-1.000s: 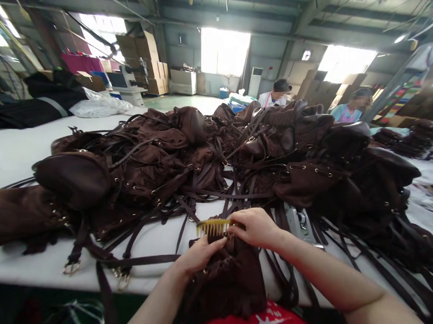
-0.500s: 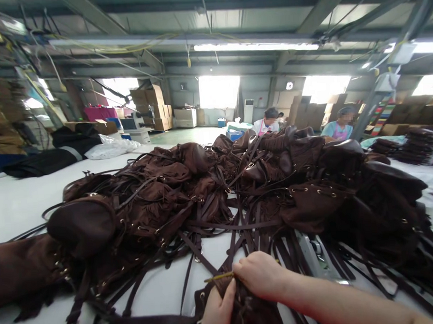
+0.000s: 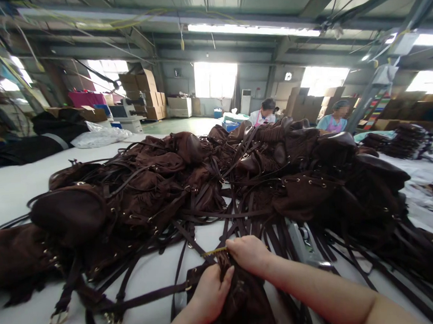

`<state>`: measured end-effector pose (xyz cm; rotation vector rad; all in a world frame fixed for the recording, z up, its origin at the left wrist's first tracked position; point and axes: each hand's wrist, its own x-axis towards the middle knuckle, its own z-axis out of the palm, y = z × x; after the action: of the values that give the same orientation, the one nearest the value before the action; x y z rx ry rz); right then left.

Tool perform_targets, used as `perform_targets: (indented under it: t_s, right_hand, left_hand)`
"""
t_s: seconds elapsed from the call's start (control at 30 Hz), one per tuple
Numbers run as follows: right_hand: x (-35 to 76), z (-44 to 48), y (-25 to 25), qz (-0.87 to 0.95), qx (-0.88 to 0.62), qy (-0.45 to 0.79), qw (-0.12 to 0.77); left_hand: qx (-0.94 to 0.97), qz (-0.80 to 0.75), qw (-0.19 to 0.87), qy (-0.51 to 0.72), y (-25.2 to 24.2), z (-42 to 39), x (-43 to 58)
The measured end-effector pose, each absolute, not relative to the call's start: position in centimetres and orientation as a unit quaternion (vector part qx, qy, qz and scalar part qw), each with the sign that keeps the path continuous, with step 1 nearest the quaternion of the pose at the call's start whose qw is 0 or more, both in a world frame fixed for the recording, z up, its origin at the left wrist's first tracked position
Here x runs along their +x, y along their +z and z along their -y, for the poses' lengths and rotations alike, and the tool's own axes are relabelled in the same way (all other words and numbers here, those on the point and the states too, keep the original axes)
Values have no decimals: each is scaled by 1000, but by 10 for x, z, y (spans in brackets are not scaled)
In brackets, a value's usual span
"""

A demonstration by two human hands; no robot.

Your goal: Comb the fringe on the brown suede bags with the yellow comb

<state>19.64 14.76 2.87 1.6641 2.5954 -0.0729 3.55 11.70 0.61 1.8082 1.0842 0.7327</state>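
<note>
1. I saw my right hand [image 3: 248, 254] low in the middle of the frame, fingers curled and pinching the yellow comb [image 3: 214, 251] by its right end.
2. The comb lay edge-on, its teeth hard to make out, touching the top of the brown fringed bag [image 3: 241, 301] just below it.
3. My left hand [image 3: 209, 295] sat at lower centre, closed around the fringe of that bag, thumb pointing up toward the comb.
4. The bag lay at the bottom edge of the frame, on the near rim of the white table [image 3: 7, 192].
5. Behind my hands, across the middle of the frame, a big pile of brown bags [image 3: 188, 183] covered the table, with loose straps [image 3: 212, 215] fanning toward me.
6. A buckle [image 3: 57, 318] on one strap lay at lower left.
7. In the upper middle, beyond the pile, two other people [image 3: 266, 112] sat apart from me.
8. Cardboard boxes [image 3: 142, 91] stood stacked at upper left.
</note>
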Motion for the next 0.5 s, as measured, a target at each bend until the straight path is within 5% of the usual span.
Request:
perform_targets:
  t_s: [0.3,0.5]
  right_hand:
    - [234,-181,50,-728,675,-84,87]
    - [235,-165,90,-802,587,-77,-76]
  left_hand:
    - [812,-295,446,236,16,-103,39]
    - [587,-410,628,303,17,-126,28]
